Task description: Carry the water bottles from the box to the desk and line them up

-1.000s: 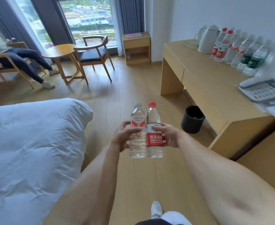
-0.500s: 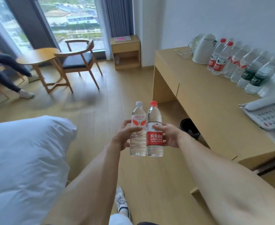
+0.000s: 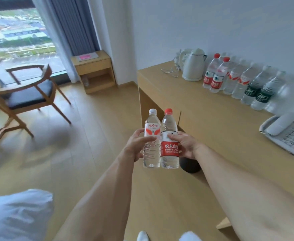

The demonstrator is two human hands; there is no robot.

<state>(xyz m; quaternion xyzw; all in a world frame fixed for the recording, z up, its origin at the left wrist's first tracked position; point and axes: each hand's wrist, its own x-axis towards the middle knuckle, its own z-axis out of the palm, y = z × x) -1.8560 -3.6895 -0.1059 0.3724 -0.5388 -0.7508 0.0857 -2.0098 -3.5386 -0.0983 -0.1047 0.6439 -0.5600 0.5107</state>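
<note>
White kettle (image 3: 193, 66) left of desk (image 3: 212, 122) bottles (image 3: 243, 84)

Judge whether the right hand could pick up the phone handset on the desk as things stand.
Probably not yet. The right hand already grips the red-capped bottle, so it has no free fingers, and it hangs over the floor short of the desk. Nothing lies across the handset itself.

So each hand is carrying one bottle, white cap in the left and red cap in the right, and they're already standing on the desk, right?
Not quite. The left hand grips the white-capped bottle and the right hand grips the red-capped bottle, but the head view shows both held in the air over the floor, short of the desk.
</note>
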